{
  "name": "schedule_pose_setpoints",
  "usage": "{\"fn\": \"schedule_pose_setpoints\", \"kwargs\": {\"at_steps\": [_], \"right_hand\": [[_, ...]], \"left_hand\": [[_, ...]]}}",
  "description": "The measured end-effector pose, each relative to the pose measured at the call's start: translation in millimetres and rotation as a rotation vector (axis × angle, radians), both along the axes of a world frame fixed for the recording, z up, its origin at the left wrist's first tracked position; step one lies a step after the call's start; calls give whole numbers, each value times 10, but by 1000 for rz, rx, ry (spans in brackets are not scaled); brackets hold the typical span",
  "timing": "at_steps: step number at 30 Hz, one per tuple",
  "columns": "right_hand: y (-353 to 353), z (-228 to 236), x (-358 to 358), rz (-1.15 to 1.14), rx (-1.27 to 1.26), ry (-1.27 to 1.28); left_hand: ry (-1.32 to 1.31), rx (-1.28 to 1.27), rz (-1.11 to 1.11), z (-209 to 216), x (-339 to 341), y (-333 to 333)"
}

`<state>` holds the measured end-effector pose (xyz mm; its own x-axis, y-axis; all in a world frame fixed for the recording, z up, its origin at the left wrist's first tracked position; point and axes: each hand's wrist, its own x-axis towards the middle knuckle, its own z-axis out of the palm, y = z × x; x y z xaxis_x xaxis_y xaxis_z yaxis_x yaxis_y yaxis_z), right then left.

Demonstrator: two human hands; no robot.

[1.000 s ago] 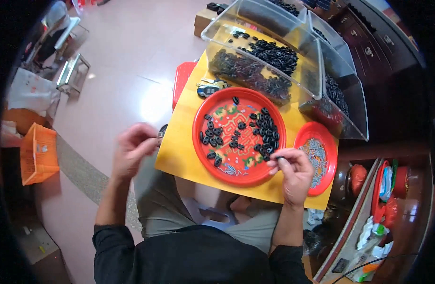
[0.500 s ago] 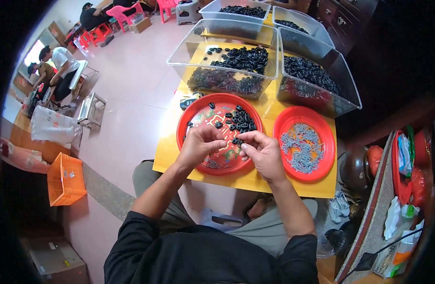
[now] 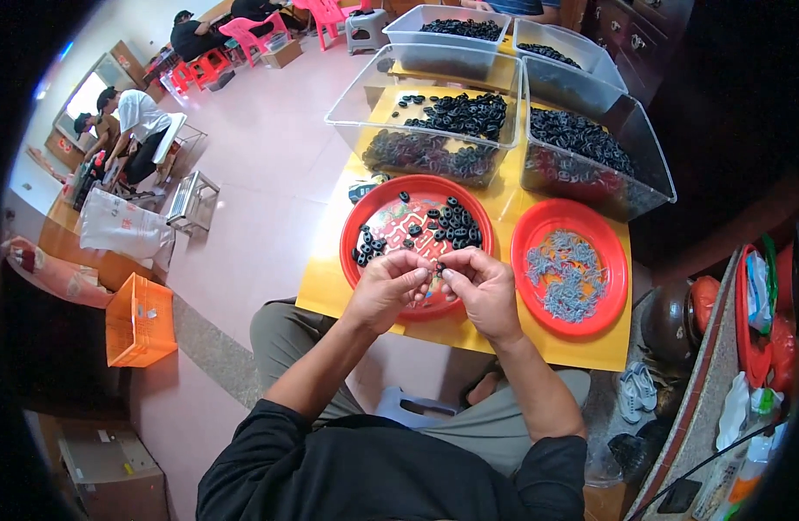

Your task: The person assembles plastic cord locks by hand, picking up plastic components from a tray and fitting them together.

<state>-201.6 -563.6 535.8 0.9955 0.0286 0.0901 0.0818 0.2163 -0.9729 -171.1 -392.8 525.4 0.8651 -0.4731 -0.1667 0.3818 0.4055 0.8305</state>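
Note:
Over the front of the left red tray [image 3: 349, 227], my hands meet fingertip to fingertip. A small black oval piece [image 3: 439, 268] is pinched between the thumb and forefinger of my right hand [image 3: 484, 293]. Close against it, my left hand [image 3: 387, 288] is closed in a pinch; whatever it grips is too small to make out. Loose black oval pieces [image 3: 458, 227] with slots lie in that tray at the right, with a smaller group [image 3: 367, 247] at the left. To the right, a second red tray [image 3: 619, 269] carries many small grey screw-like pins [image 3: 566, 295].
Clear plastic bins [image 3: 424, 61] of black pieces stand behind the trays on the yellow tabletop [image 3: 330, 295]. An orange crate [image 3: 141, 321] sits on the floor at left. A cluttered shelf [image 3: 703, 399] borders the right. Other people [image 3: 143, 122] sit farther off.
My hands have come together, the left fingers moving in to the black piece at my right fingertips. The whole view has shifted slightly. More black pieces show at the tray's left.

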Motion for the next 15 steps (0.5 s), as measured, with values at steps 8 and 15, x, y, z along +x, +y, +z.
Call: {"fn": "schedule_pose_setpoints", "kwargs": {"at_steps": [8, 15], "right_hand": [[59, -37, -17, -38, -94, -80], [91, -57, -6, -89, -138, -114]], "left_hand": [[-89, 99, 20, 27, -55, -47], [-145, 158, 48, -18, -69, -46]]}}
